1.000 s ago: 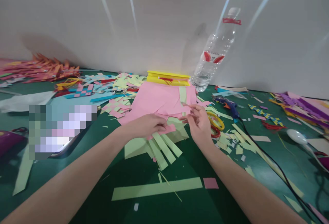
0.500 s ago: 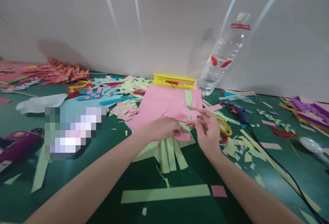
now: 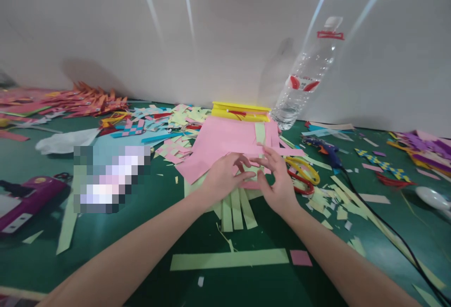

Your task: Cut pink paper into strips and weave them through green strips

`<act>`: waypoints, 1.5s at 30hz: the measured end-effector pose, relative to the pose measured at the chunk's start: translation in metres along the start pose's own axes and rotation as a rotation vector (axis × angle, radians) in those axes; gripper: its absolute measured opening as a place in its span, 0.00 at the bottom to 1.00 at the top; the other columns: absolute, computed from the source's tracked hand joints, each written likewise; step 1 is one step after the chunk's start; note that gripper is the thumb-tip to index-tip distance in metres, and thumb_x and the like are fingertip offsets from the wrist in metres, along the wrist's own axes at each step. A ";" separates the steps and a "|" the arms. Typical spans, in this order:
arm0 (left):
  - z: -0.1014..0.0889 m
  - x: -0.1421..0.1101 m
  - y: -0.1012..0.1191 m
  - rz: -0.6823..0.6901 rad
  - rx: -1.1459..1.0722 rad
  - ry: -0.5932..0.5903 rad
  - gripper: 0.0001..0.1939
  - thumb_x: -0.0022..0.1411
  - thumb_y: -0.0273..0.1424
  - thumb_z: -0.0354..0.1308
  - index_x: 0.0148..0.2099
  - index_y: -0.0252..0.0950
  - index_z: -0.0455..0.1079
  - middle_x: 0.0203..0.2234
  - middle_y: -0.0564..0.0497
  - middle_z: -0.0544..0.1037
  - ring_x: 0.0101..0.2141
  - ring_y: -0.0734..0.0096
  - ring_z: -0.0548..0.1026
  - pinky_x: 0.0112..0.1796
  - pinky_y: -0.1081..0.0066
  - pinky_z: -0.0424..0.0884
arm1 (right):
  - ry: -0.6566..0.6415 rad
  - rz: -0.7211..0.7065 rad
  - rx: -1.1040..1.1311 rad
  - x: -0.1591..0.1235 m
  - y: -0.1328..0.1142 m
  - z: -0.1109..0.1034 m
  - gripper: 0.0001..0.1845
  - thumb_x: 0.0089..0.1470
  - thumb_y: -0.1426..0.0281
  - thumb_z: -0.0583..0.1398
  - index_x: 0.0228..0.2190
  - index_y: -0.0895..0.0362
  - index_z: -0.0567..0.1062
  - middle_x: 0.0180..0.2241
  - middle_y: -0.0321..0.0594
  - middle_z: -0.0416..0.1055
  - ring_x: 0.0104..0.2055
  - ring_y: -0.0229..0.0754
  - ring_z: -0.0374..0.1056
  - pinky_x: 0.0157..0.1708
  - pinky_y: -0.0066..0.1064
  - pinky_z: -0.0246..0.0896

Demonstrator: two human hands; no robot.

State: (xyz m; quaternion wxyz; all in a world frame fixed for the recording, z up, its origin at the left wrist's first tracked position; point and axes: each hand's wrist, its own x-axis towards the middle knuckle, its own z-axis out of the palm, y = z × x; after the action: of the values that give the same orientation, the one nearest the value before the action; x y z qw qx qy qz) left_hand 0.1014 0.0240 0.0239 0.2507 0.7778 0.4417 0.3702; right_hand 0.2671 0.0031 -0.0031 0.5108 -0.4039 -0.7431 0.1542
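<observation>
My left hand (image 3: 227,175) is over the near edge of a pink paper sheet (image 3: 225,133), its thumb and fingertips curved and apart. Facing it from the right, my right hand (image 3: 278,182) also has its thumb and fingers spread, fingertips close to the left ones. A pink paper strip (image 3: 291,151) lies crosswise behind my right fingers and sticks out to the right. Light green paper strips (image 3: 236,209) fan out toward me below the hands. Another green strip (image 3: 260,133) stands out at the sheet's far right. What lies under my fingertips is partly hidden.
Yellow and red-handled scissors (image 3: 306,173) lie beside my right hand. A glue gun (image 3: 326,152) with a black cord, a plastic bottle (image 3: 303,79) and a yellow folder (image 3: 241,111) are farther back. A purple tool (image 3: 31,201), a blurred-out phone (image 3: 112,180) and paper scraps lie around.
My left hand has lifted from the near strips and its fingers have opened. My right fingers have spread beside it, and the pink strip now lies crosswise on the sheet. The view shifted slightly.
</observation>
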 end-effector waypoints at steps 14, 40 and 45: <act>-0.008 -0.027 -0.005 0.183 -0.223 0.256 0.10 0.64 0.35 0.55 0.45 0.37 0.69 0.42 0.46 0.78 0.34 0.68 0.78 0.35 0.68 0.75 | -0.289 -0.283 -0.295 -0.010 -0.016 0.011 0.42 0.54 0.77 0.53 0.64 0.53 0.39 0.55 0.52 0.68 0.50 0.53 0.71 0.42 0.44 0.73; -0.063 -0.042 -0.046 -0.073 -0.149 0.537 0.08 0.64 0.27 0.49 0.36 0.41 0.69 0.18 0.57 0.68 0.21 0.70 0.71 0.29 0.66 0.71 | -0.291 -0.221 -0.226 -0.004 -0.006 0.012 0.13 0.52 0.73 0.57 0.41 0.53 0.71 0.40 0.42 0.77 0.44 0.46 0.72 0.50 0.46 0.62; -0.061 -0.043 -0.051 0.017 0.043 0.427 0.10 0.64 0.28 0.46 0.37 0.39 0.69 0.27 0.51 0.74 0.29 0.67 0.73 0.32 0.65 0.70 | -0.335 -0.210 -0.255 -0.001 -0.004 0.010 0.13 0.51 0.74 0.58 0.41 0.54 0.72 0.39 0.42 0.77 0.44 0.46 0.71 0.49 0.45 0.61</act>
State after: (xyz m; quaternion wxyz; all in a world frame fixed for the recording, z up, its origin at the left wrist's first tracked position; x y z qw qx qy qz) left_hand 0.0130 0.0149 0.0085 0.1317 0.6904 0.4861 0.5194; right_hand 0.2563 0.0019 -0.0052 0.3385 -0.3542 -0.8690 0.0698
